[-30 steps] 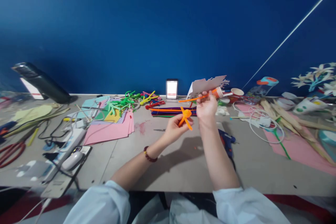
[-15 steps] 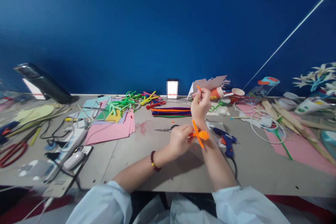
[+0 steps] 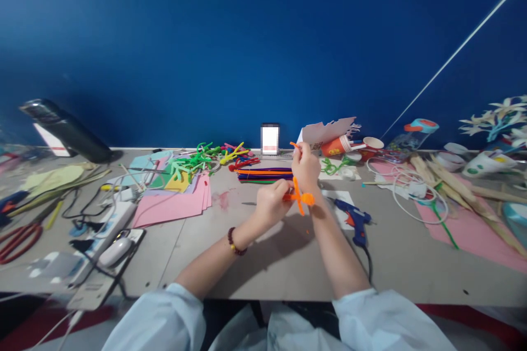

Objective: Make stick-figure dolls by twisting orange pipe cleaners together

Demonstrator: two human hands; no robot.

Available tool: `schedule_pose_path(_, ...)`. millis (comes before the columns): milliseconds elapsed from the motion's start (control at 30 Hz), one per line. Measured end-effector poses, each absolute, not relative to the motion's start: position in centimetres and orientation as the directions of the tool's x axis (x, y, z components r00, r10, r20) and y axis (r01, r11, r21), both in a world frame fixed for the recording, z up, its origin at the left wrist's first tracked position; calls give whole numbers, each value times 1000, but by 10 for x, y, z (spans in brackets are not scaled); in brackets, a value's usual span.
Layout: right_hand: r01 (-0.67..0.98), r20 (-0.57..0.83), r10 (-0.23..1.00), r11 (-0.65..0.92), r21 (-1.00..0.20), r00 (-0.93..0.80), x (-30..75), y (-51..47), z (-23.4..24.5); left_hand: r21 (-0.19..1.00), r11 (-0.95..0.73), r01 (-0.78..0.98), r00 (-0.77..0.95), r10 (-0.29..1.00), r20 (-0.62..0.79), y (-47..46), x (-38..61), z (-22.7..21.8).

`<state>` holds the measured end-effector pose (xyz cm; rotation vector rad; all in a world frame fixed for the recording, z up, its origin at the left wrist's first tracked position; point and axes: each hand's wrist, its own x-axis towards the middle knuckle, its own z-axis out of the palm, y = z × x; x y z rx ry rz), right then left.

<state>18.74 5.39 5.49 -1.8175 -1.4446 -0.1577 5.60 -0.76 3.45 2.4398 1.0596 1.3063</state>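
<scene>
At frame centre I judge we're mid-twist: my left hand [image 3: 272, 203] pinches the fuzzy orange pipe-cleaner figure [image 3: 300, 196] above the grey table [image 3: 267, 263], my right hand [image 3: 305, 166] seemingly nips its free end, which next needs a tight, steady wrap.

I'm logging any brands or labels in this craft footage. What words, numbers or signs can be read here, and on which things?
None can be read.
Orange paper cup: dark print, too blurred to read.
Small upright screen by the wall: blanked out, no text.
White power strip: no legible marking.
Orange pipe-cleaner figure in the left hand and right hand: no lettering.
</scene>
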Motion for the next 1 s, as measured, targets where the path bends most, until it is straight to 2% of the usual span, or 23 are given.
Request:
schedule_pose_path(133, 924, 459, 842, -111, -366, 283, 183, 51, 58, 599, -711, 369, 427, 702, 570, -8, 54, 40)
schedule_pose_path(200, 951, 427, 870, -128, -282, 244, 180, 51, 57, 581, -741, 337, 515, 662, 545, -14, 58, 38)
schedule_pose_path(267, 970, 399, 894, -129, -207, 204, 175, 50, 53, 467, -773, 429, 560, 633, 534, -20, 62, 33)
schedule_pose_path(367, 983, 342, 926, -116, -140, 158, 169, 51, 46, 217, -789, 574, 611, 590, 528, -27, 66, 29)
schedule_pose_path(467, 988, 302, 944, -103, -115, 134, 166, 51, 40, -4, -807, 591, 672, 490, 556, -33, 67, 30)
schedule_pose_path(533, 990, 309, 943, -93, -111, 123, 165, 51, 38, -109, -820, 562, 705, 406, 581, -35, 68, 31)
schedule_pose_path(633, 990, 319, 941, -86, -109, 117, 166, 52, 37, -168, -836, 522, 724, 330, 606, -35, 69, 32)
schedule_pose_path(867, 992, 323, 942, -67, -105, 97, 166, 52, 35, -293, -793, 534, 738, 268, 619, -28, 70, 25)
schedule_pose_path(1000, 993, 284, 954, -65, -103, 92, 163, 51, 38, -280, -791, 544, 704, 249, 665, -23, 66, 28)
